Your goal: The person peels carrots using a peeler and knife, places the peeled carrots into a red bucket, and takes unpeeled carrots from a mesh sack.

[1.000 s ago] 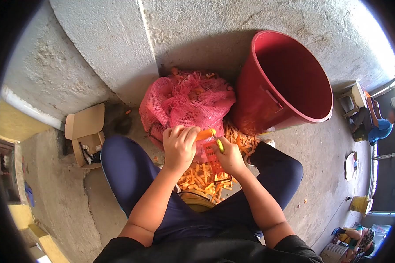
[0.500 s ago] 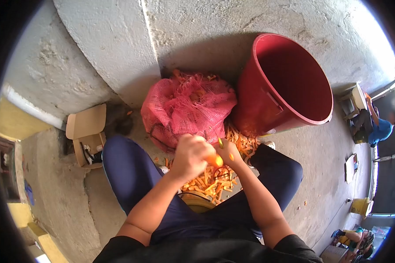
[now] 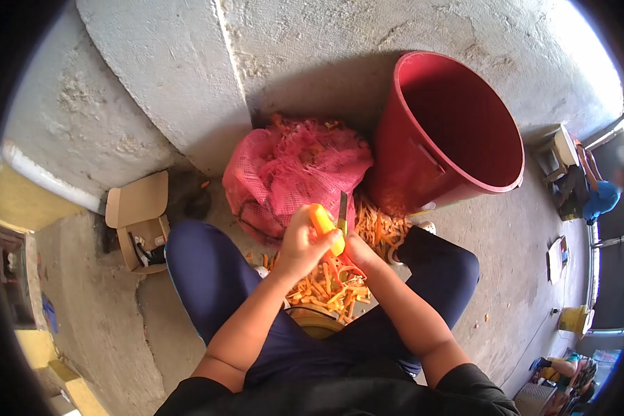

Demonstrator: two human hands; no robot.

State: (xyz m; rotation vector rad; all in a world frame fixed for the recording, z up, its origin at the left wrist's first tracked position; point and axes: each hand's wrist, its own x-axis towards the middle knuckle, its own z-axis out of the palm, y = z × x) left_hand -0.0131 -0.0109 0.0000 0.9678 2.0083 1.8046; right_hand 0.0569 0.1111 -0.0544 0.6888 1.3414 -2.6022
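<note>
My left hand (image 3: pixel 299 246) grips a peeled orange carrot (image 3: pixel 322 220), its fingers wrapped round it. Close beside it, my right hand (image 3: pixel 359 251) is closed on a knife (image 3: pixel 343 208) whose blade points up past the carrot. The handle is mostly hidden. Below both hands, between my knees, orange sticks and strips (image 3: pixel 319 291) fill a container with a yellowish rim (image 3: pixel 312 323). A red piece (image 3: pixel 343 267) shows under my right hand; its kind is unclear.
A pink mesh sack (image 3: pixel 298 173) stands ahead against the wall. Right of it is a large red bin (image 3: pixel 412 152), with orange peelings (image 3: pixel 381 225) at its foot. An opened cardboard box (image 3: pixel 139 215) lies left. Other people (image 3: pixel 600 201) sit at far right.
My left hand has turned and moved slightly left, with the carrot now tilted up. The knife blade now stands upright beside it.
</note>
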